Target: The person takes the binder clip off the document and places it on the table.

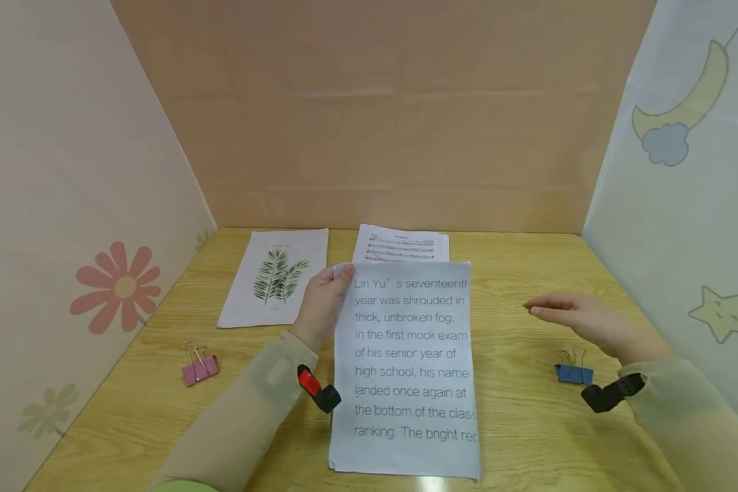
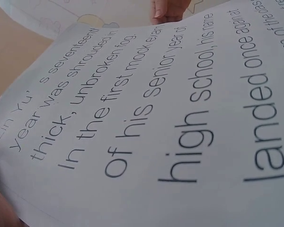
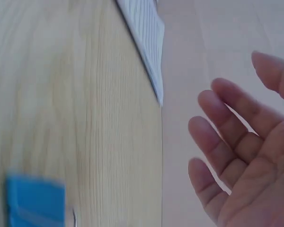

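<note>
Pink clip (image 1: pixel 199 370) lower left, idle. Left hand (image 1: pixel 322 305) pinching text sheet (image 1: pixel 409 369) by top-left corner, mid-frame, lifted off table (image 1: pixel 516 424). Right hand (image 1: pixel 584 321) released, hovering right of sheet, blue clip (image 1: pixel 574 372) just below. Probably gathering pages; clipping next needs squared edges.

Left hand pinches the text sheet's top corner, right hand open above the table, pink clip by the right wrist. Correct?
Not quite: in the head view the clip by the right hand is the blue binder clip; the pink binder clip lies far left. Left hand does pinch the text sheet.
</note>
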Available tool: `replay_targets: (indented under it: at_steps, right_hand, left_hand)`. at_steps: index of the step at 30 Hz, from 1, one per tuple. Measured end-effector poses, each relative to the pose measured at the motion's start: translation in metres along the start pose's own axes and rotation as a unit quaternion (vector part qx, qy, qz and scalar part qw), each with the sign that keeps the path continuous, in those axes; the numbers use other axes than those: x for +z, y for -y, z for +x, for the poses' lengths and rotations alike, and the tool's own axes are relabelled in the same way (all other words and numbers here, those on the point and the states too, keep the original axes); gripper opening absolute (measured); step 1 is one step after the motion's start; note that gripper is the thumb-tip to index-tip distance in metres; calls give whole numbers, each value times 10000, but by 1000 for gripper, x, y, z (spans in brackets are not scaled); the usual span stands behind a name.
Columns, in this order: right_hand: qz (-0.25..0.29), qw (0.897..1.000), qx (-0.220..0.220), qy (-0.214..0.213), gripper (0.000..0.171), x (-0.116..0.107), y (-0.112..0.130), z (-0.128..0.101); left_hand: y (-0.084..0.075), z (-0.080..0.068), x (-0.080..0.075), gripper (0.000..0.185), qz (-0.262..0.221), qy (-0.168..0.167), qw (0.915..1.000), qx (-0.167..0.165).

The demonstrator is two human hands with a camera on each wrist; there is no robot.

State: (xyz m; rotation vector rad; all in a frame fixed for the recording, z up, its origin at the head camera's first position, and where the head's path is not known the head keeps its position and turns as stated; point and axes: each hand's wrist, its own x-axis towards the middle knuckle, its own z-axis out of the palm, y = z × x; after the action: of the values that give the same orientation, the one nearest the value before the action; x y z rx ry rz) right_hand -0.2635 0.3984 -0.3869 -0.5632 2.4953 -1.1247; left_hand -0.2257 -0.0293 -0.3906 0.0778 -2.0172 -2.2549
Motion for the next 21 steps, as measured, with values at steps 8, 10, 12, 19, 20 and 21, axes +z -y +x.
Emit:
replay_targets:
  at_steps: [8,10,12,19,20,21]
  right_hand:
    - [749,9954,-597,61,44,38,33,10]
    - [866,9940,-666,96,45,41,35,10]
    - [924,9933,-690,91,46,41,36,8]
    - [1150,9927,-350,-132,45,38,24,0]
    - [1205,9920,-342,-140,44,38,22,-1]
    - [1284,9910,-343,-154,43,38,20,-3]
  left_hand:
    - [1,3,14,34,-100,16,9999,-2]
    - [1,5,19,33,-134,63,9999,18]
    - [2,8,25,33,-216,177,9996,59]
    - [9,19,57,35,-37,549,9984,-132]
    - [9,21,62,36,-32,538,9984,-176]
    - [10,23,67,36,-16,521,9984,-218]
